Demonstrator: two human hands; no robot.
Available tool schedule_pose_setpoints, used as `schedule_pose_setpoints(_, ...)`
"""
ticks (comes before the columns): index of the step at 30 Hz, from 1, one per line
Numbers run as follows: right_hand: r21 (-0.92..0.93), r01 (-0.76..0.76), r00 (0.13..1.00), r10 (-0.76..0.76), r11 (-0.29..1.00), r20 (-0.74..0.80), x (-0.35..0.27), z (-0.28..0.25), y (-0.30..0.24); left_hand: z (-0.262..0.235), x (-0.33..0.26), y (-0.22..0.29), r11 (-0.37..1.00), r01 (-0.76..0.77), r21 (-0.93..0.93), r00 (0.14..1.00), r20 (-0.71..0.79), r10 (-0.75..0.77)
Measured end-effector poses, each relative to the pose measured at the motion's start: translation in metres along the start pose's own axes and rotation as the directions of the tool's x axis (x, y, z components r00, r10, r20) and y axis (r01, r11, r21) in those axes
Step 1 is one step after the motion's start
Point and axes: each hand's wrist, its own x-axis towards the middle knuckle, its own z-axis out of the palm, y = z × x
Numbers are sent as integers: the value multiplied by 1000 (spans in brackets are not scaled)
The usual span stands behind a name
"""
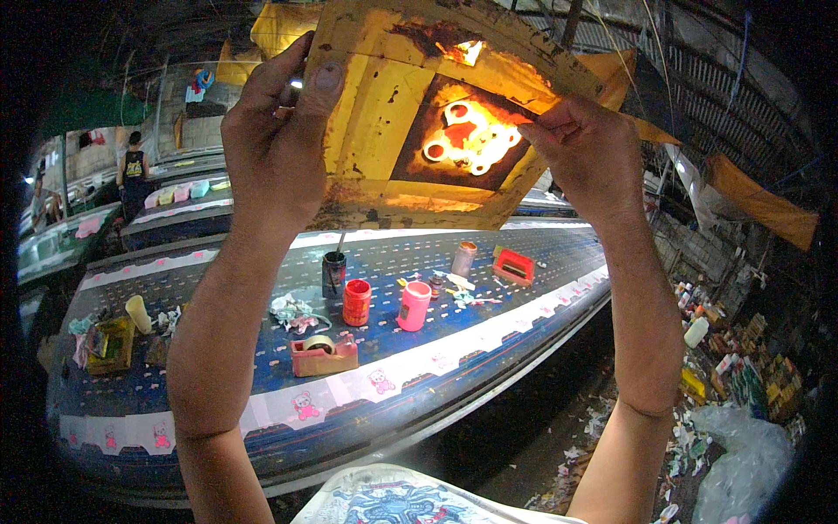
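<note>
A yellow-brown silk-screen printing frame (360,144) is raised at the top of the view, tilted, with bright light showing through its mesh. A bear-shaped open area (476,140) glows within a dark rectangle. My left hand (278,144) is closed on the frame's left edge, thumb on the near face and fingers behind. My right hand (594,153) overlaps the frame's right side; its thumb and fingers are pinched together against the near face beside the bear shape. Whatever lies between those fingertips is too small to make out.
Below is a long printing table (393,249) with white strips of pink bear prints (305,406). On it stand a red jar (356,304), a pink jar (414,307), a dark can (334,276) and a tape dispenser (325,356). A person (133,175) stands far left; litter (602,437) covers the right floor.
</note>
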Motion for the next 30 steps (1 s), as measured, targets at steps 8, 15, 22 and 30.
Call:
schedule_pose_setpoints(8,-165,-16,1000,12,986,-21,-1,0,1,3,-3,-3,992,6,-123,1000,7,-5)
schedule_pose_setpoints(15,-47,-34,999,34,998,-10,0,5,6,0,-4,-8,997,7,-81,1000,-27,-9)
schedule_pose_setpoints(22,19,-9,1000,9,1000,11,1,17,11,-4,-5,-13,988,-10,-155,1000,-15,8)
schedule_pose_setpoints(30,53,41,999,-40,998,-19,1,27,16,-6,-4,-22,991,43,-129,999,-10,-44)
